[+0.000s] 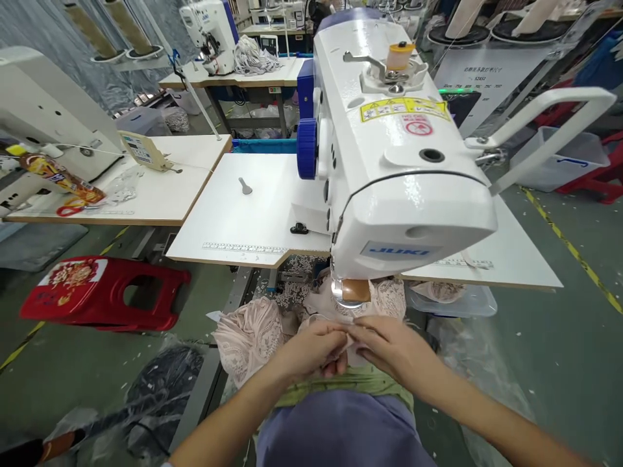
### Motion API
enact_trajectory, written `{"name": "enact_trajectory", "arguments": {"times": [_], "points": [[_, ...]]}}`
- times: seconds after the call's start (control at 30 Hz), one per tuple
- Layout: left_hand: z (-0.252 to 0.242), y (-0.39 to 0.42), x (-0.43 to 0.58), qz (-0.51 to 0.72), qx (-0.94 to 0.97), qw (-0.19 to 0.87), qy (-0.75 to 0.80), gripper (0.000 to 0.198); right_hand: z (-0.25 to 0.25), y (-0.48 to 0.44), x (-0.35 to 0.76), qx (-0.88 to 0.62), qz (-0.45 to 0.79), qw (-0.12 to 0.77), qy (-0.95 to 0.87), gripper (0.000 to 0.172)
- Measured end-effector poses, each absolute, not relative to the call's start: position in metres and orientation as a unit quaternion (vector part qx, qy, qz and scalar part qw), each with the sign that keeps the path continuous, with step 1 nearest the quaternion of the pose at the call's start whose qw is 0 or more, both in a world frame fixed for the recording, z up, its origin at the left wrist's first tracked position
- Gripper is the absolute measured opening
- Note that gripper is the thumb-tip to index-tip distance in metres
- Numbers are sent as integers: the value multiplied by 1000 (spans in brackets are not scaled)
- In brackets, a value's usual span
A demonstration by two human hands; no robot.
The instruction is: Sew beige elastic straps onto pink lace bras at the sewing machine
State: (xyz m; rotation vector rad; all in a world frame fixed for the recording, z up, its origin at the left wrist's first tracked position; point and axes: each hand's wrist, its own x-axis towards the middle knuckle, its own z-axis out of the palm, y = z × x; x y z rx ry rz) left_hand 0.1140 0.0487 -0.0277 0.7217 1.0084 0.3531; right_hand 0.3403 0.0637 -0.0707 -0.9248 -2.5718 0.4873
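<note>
Both hands meet over my lap, just in front of the white sewing machine point(399, 162). My left hand point(311, 350) is closed, pinching a piece of pale pink lace fabric point(250, 337). My right hand point(389, 347) pinches the same fabric, fingertips touching those of the left. The lace bunches to the left of my hands and runs up under the machine's head, where a lit lamp point(350, 293) shines on it. What lies under the needle is hidden by the machine's head.
The machine stands on a white table point(243, 214) with a printed ruler at its front edge. A second white table point(160, 188) with a control panel is at left. A red plastic stool point(104, 292) and dark plastic bags point(160, 389) lie on the floor at left.
</note>
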Motion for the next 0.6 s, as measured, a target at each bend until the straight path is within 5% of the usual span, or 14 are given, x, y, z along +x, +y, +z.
{"name": "enact_trajectory", "arguments": {"times": [0.1,0.23,0.3,0.47,0.6], "points": [[-31,45,112,149,485,689,518,21,-66,58,319,-310,226,223,-896,35],[-58,17,108,318,547,464,620,23,-61,73,337,-525,356,303,-711,19],[-75,0,115,375,515,510,578,33,-66,71,346,-598,474,357,-539,21],[-105,-34,162,402,254,818,323,97,-69,35,321,-518,735,405,-166,25],[-106,-58,176,533,104,791,283,99,-43,16,293,-433,810,375,-126,39]]}}
